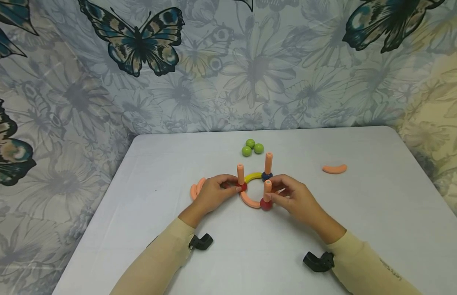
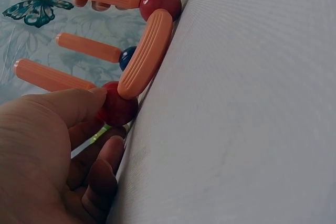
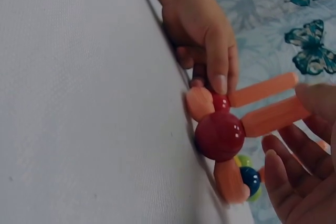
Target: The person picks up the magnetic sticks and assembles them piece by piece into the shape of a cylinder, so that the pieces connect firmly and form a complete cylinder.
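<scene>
Orange ring [image 1: 255,189] looked about 3/4 built, left hand [image 1: 212,193] pinching one red ball [image 1: 243,187], right hand [image 1: 292,197] gripping a post [image 1: 267,189], spare curves [image 1: 334,169] not added.

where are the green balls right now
In the head view the three green balls sit clustered on the white table, toward its far edge, just behind the ring of sticks and left of the blue ball.
</scene>
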Available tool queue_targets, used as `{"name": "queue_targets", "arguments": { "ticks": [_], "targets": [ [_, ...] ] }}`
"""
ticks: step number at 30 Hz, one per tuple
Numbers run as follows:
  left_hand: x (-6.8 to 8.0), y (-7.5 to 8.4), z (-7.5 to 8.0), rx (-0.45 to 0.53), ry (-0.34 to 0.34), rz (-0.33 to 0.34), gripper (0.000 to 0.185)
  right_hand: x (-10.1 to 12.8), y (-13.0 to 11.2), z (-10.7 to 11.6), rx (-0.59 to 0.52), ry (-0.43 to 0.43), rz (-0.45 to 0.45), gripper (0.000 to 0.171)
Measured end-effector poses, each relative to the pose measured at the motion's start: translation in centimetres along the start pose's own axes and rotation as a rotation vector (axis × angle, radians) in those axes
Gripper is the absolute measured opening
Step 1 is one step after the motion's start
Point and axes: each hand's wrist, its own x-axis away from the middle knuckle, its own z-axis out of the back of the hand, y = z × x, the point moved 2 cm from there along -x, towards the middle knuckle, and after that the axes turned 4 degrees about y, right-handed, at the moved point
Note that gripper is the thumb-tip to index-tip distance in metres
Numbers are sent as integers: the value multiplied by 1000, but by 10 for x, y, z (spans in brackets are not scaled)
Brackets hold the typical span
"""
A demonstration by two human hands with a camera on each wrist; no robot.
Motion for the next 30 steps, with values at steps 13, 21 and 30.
{"name": "queue_targets", "arguments": {
  "ticks": [13,21,30],
  "targets": [
    [0,-2,1,53,-5,2,27,10,35,20,42,1,-19,42],
    [-6,8,22,139,-46,69,32,7,49,21,91,1,43,37],
    [-42,21,42,405,46,89,75,8,55,16,191,-19,-54,33]
  ]
}}
